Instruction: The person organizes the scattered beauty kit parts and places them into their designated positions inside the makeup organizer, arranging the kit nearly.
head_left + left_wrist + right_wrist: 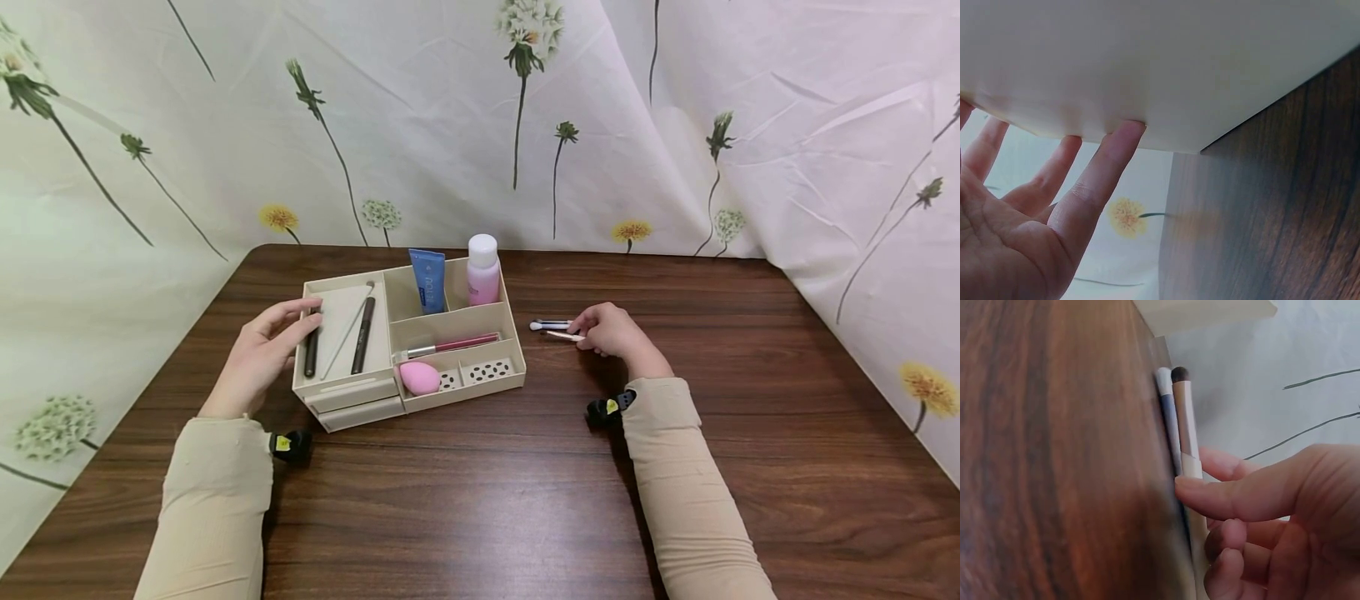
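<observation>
My left hand [258, 346] rests at the left side of a cream cosmetics organizer [352, 390]. Its thumb and a finger reach over the rim by a black pen-like stick [311, 346]; in the left wrist view, fairly straight fingers [1100, 165] touch the outer wall. To the right of the organizer, my right hand [611, 333] pinches a cream-handled makeup brush [1186, 422] between thumb and fingers. Alongside it, close to the tabletop, is a makeup brush with white bristles and a blue ferrule [1170, 412]. The fingers partly hide both handles.
Inside the organizer are a thin brush [348, 329], another black stick [363, 337], a blue tube [429, 279], a pink bottle with white cap [483, 271], a red-handled brush [465, 342] and a pink sponge [420, 378]. Flowered cloth [450, 125] hangs behind the brown wooden table [465, 500].
</observation>
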The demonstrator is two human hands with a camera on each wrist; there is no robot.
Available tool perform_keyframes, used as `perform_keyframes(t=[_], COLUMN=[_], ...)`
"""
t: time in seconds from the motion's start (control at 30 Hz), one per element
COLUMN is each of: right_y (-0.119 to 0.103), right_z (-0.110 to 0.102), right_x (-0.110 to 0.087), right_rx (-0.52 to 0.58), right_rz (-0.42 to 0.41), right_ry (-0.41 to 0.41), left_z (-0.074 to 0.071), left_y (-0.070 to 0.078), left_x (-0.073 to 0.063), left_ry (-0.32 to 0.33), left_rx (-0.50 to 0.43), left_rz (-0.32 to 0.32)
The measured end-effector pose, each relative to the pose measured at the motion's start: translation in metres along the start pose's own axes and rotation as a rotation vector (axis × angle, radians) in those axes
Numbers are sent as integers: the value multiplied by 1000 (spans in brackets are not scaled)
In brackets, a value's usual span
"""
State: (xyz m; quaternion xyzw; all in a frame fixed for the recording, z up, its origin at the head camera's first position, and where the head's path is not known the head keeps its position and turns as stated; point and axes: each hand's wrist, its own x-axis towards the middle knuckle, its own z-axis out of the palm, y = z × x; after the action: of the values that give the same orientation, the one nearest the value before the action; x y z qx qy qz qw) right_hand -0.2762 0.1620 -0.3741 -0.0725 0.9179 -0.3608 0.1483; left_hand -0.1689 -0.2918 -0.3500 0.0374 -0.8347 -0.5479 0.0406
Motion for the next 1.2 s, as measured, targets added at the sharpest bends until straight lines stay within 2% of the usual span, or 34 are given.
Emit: perform_keyframes(t=[0.6,0.87,1.2], right_y=[-17,-23,-34], right_z=[-4,-5,-8], right_x=[-6,-10,-18], right_rx=[52,132,137], right_rz=[-36,-35,-61], right_ry=[17,21,33], left_z=[0,0,0], left_y=[1,1,1], left_x=[-1,-1,1], left_ry=[-1,4,-4], left_rx=[4,1,22], left_rz=[-6,4,-9])
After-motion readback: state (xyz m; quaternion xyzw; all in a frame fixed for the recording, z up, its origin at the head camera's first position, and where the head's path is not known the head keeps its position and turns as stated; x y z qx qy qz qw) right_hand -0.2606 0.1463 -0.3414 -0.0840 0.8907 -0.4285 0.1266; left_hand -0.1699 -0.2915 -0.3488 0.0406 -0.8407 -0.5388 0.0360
